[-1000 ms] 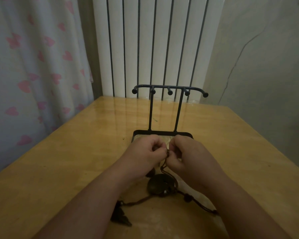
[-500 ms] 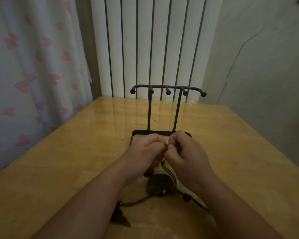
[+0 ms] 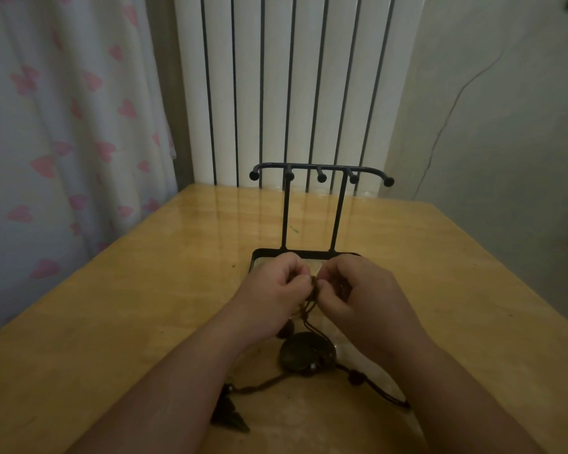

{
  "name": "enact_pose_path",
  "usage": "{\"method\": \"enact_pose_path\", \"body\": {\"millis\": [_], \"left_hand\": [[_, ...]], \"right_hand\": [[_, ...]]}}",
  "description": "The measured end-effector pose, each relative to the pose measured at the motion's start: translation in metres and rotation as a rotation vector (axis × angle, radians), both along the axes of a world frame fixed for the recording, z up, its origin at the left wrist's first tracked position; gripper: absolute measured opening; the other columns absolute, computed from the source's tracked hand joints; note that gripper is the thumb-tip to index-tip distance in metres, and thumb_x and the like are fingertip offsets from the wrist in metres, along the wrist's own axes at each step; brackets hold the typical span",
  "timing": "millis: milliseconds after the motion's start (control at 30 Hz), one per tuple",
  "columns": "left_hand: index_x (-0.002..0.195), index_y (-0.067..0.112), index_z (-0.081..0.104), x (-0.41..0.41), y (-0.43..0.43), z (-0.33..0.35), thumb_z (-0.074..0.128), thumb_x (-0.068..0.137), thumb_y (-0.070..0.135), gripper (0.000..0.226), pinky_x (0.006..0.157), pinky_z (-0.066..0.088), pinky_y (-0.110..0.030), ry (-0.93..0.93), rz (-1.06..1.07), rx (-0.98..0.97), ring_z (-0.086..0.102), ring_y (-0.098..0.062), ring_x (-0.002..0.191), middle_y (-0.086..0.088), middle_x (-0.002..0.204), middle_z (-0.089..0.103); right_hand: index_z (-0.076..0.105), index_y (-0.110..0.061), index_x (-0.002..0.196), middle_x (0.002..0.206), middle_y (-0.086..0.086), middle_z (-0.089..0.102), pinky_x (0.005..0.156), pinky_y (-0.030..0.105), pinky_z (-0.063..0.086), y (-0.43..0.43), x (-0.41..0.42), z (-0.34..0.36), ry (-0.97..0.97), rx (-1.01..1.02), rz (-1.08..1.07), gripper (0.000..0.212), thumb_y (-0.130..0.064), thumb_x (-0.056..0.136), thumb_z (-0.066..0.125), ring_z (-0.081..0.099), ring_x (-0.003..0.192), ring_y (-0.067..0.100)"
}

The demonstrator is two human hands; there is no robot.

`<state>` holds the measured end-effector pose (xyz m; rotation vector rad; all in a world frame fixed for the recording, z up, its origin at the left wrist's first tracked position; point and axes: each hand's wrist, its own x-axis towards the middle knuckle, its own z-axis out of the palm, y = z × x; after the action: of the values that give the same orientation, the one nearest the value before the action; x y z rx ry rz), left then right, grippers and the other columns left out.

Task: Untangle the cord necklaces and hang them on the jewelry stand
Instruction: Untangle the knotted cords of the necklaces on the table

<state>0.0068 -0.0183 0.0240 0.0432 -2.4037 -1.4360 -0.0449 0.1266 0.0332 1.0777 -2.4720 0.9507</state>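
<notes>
Barely moving since a second ago, you are pinching the tangled cord necklaces with both your left hand and right hand at lower centre, while the jewelry stand just behind is holding nothing yet.

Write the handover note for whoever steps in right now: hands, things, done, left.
Left hand pinches the tangled cords at the knot; right hand pinches them from the other side.
Round pendant lies on the table just below the hands, pointed pendant beside the left forearm.
Stand is upright behind the hands, hooks bare.
Done: nothing hung.
Left: finish untangling, then hang the cords on the stand.
</notes>
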Motion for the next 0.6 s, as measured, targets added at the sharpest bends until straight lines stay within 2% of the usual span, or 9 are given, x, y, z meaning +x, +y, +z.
{"method": "enact_pose_path", "body": {"millis": [367,600], "left_hand": [[0.076,0.028,0.060,0.0002,0.0026,0.0000,0.057,0.093,0.021,0.019,0.054,0.038,-0.017,0.023,0.035,-0.057,0.048,0.002,0.057,0.008,0.067,0.056],[0.075,0.029,0.062,0.0006,0.0003,-0.0002,0.061,0.091,0.020,0.019,0.052,0.040,-0.013,0.044,0.041,-0.096,0.051,0.002,0.057,0.007,0.066,0.059]], "right_hand": [[0.051,-0.029,0.079,0.073,-0.011,0.049,0.058,0.024,0.042,-0.0009,-0.0027,0.0002,0.001,0.070,0.007,0.009,-0.030,0.085,0.057,0.044,0.066,0.007],[0.053,-0.031,0.079,0.074,-0.011,0.051,0.059,0.022,0.044,0.0003,-0.0023,0.0006,-0.023,0.060,0.013,0.006,-0.032,0.084,0.057,0.047,0.067,0.006]]}}
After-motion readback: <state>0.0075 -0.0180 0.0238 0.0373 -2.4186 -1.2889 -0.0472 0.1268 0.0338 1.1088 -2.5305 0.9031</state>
